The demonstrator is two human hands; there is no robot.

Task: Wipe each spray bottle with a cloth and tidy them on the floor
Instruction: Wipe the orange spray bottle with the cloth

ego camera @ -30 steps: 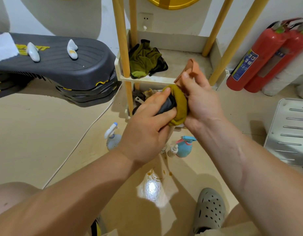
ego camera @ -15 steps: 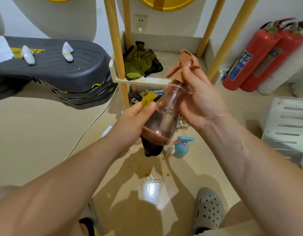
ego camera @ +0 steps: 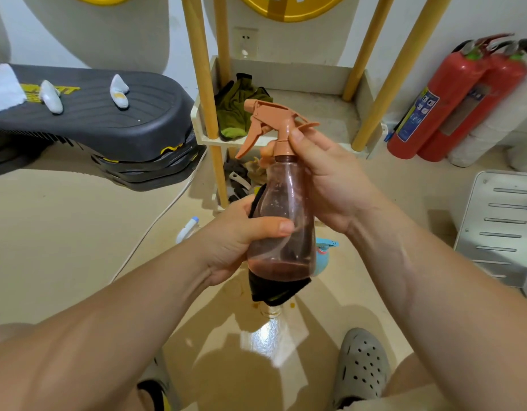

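A brown see-through spray bottle with an orange-pink trigger head stands nearly upright in mid-air, a little dark liquid in its bottom. My right hand grips its neck just under the trigger. My left hand wraps the lower body, pressing a dark cloth against the bottle's far side and base; the cloth hangs out below. On the floor behind, a white spray bottle and a blue spray bottle are partly hidden by my hands.
A yellow-legged shelf holds a green rag. A black step platform is at the left, two red fire extinguishers at the right, a white slotted panel beside them. A white cable crosses the floor. My grey clog is below.
The bottle came out of the yellow-and-dark cloth and turned from tilted to nearly upright. My left hand slid down from the top to the lower body, the cloth now under the base.
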